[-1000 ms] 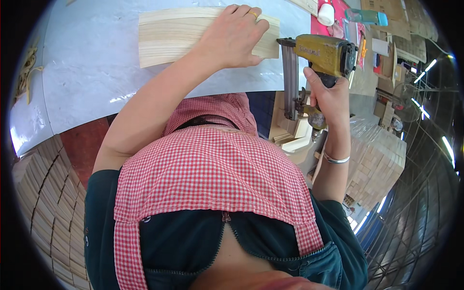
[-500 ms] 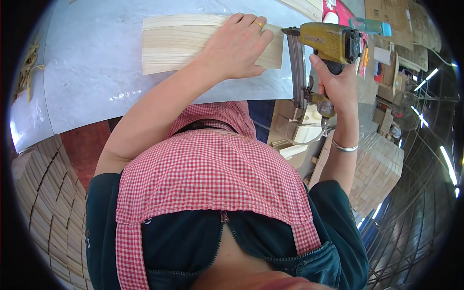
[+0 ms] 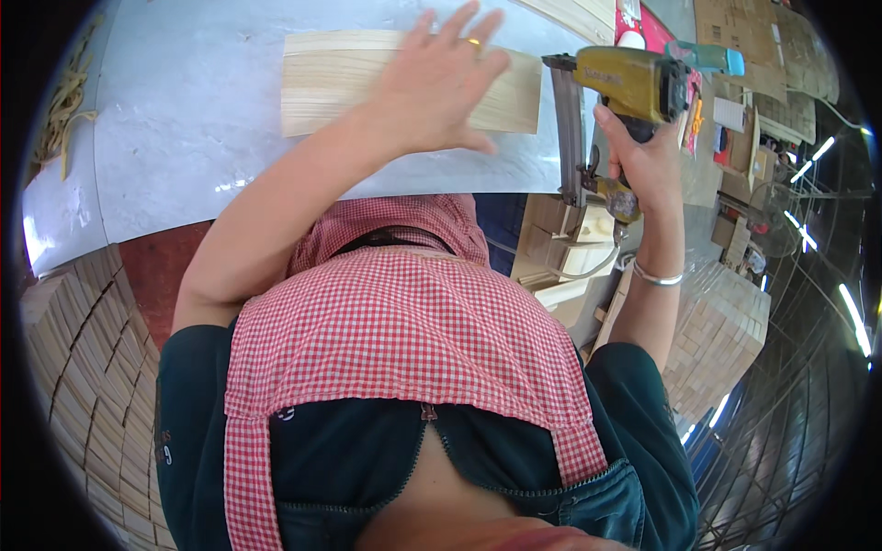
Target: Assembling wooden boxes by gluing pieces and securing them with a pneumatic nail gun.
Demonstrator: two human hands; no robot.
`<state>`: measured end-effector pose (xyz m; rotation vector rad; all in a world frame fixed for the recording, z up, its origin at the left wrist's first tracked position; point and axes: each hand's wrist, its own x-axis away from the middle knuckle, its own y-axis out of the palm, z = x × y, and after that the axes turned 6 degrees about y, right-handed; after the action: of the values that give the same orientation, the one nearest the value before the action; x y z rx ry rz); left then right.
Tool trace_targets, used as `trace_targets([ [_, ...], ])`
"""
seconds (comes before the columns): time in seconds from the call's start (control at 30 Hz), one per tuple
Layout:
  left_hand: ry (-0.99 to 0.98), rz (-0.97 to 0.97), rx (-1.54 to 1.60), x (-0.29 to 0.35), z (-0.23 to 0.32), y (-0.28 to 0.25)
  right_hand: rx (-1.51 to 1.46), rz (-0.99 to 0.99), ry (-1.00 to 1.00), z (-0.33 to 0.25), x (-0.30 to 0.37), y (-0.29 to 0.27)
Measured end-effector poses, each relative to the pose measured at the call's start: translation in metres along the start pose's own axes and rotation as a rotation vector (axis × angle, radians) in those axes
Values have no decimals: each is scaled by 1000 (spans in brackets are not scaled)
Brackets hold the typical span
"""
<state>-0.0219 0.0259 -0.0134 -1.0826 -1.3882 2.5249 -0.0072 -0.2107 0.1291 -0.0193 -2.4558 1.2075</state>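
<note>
A pale wooden board (image 3: pixel 335 83) with long grain lines lies flat on the light blue-grey tabletop. Over its middle my left hand (image 3: pixel 436 87) is spread, fingers apart and slightly blurred, holding nothing; whether it touches the wood I cannot tell. My right hand (image 3: pixel 650 165) is wrapped round the grip of a yellow and black pneumatic nail gun (image 3: pixel 620 83). The gun's long grey magazine (image 3: pixel 570 138) points down beside the board's right end, its nose a little apart from the wood.
Stacked wooden pieces (image 3: pixel 83 386) fill the lower left, with a wrapped stack (image 3: pixel 721 321) at the right. Strips (image 3: pixel 60 129) hang by the table's left end. More boards (image 3: pixel 574 16) lie at the far edge, near a teal object (image 3: pixel 717 57). An air hose (image 3: pixel 593 266) runs below the gun.
My left hand has loosened from the board's upper edge and spread its fingers, moving slightly left. The nail gun stays in my right hand, nearly unmoved.
</note>
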Motion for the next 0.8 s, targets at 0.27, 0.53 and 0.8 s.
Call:
trace_targets([
  [0.27,-153,-437,84,57,-59,-105,-29,-4,-5,11,46,-2],
  [0.53,-179,-311,234,34,-39,-69,-2,-101,14,10,68,15],
  [0.8,-248,-282,215,36,-31,-58,19,-121,40,11,69,20],
])
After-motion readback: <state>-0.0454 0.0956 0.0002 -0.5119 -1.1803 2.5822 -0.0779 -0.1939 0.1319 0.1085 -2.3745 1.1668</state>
